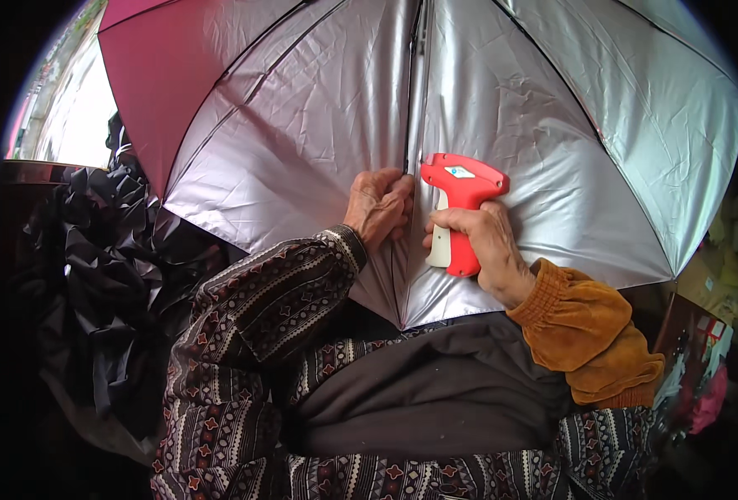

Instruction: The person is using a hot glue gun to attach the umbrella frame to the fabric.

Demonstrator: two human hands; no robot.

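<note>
An opened umbrella (319, 125) spreads across the view, silver on the inside, with a pink panel at the left and dark ribs. My left hand (379, 207) pinches the central rib and the silver cloth beside it, its fingers pressed together. In my right hand (487, 242) is a red tagging gun (466, 177) with a white trigger; my fingers wrap round its handle. The gun's front end points left, close to the rib and just right of my left fingertips. Whether its tip touches the cloth, I cannot tell.
Crumpled black fabric (107, 275) is heaped at the left. Dark cloth (436, 392) covers my lap below the umbrella's edge. A cardboard box (702, 279) and assorted colourful items, one of them pink (709, 406), stand at the right edge.
</note>
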